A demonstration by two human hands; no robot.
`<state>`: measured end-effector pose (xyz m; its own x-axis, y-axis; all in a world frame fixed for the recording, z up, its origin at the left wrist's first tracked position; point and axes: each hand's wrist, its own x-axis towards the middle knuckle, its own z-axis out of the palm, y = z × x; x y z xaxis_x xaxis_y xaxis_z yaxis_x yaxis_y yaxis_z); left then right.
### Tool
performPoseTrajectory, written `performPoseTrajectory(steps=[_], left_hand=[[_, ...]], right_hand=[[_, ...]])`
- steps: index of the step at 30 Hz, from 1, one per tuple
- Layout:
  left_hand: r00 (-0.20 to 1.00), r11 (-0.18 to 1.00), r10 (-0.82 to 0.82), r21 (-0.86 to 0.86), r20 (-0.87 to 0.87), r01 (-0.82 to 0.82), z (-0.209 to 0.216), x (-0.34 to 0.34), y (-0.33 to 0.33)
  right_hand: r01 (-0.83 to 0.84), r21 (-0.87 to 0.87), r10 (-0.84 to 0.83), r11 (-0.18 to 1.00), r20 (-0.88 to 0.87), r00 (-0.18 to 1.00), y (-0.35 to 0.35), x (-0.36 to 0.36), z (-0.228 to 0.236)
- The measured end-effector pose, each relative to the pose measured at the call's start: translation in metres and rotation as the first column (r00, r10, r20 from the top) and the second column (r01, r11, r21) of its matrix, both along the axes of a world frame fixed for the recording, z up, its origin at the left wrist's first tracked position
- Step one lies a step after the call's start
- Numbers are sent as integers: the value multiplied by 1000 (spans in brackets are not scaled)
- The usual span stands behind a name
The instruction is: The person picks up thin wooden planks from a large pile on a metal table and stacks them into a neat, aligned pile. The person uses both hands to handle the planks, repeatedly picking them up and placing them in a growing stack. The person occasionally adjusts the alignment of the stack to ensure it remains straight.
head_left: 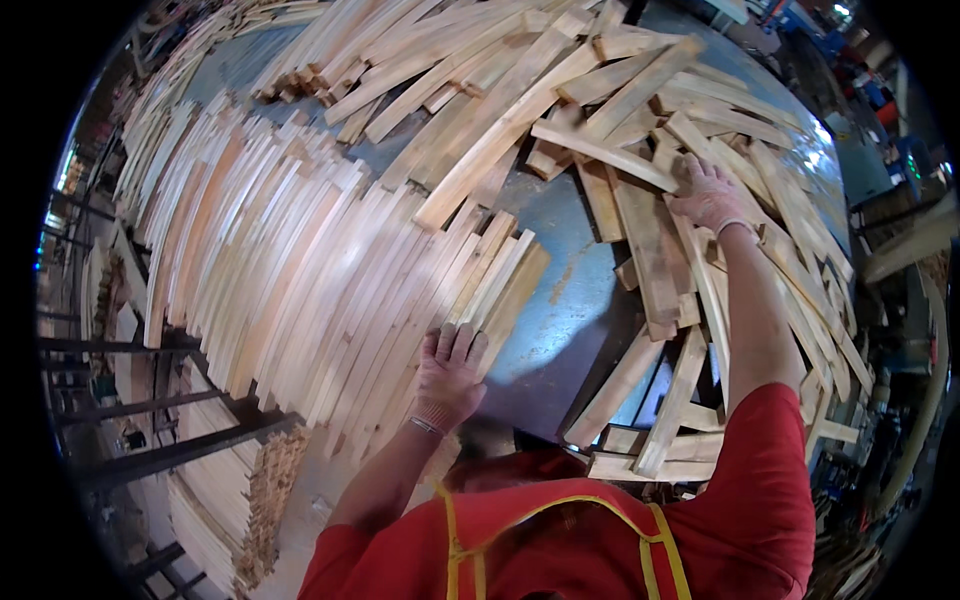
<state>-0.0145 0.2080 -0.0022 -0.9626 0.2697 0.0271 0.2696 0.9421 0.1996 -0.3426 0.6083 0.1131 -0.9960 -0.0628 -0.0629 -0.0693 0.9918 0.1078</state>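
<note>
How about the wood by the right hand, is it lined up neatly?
No, the wood by the right hand lies in a jumble, with pieces crossing at many angles.

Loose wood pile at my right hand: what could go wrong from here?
The loose wood pile lies crisscrossed, so moving one piece might make others slide. The right hand is among crossing pieces and could get pinched. The left hand is at the right end of the aligned strips; a push might skew them.
</note>
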Motion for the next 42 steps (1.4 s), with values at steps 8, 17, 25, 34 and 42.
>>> performPoseTrajectory(steps=[8, 17, 25, 34, 42], left_hand=[[995, 999, 14, -34, -99, -17, -15, 13, 29], [999, 977, 40, -207, -30, -45, -6, 40, 4], [998, 969, 59, -242, 26, -51, 7, 49, -7], [977, 972, 83, 201, 195, -122, 10, 37, -23], [982, 983, 182, -16, -48, -183, 0, 65, -14]], right_hand=[[-246, -2, 245, 969, 91, 965, -29, 1, -8], [325, -721, -20, 612, 397, 917, -79, 250, -42], [500, -463, -25, 732, 715, 699, -227, 406, -110], [450, -801, 574, 395, 598, 559, -206, 340, -125], [-521, -528, 675, 671, 143, 724, -169, 150, -68]])
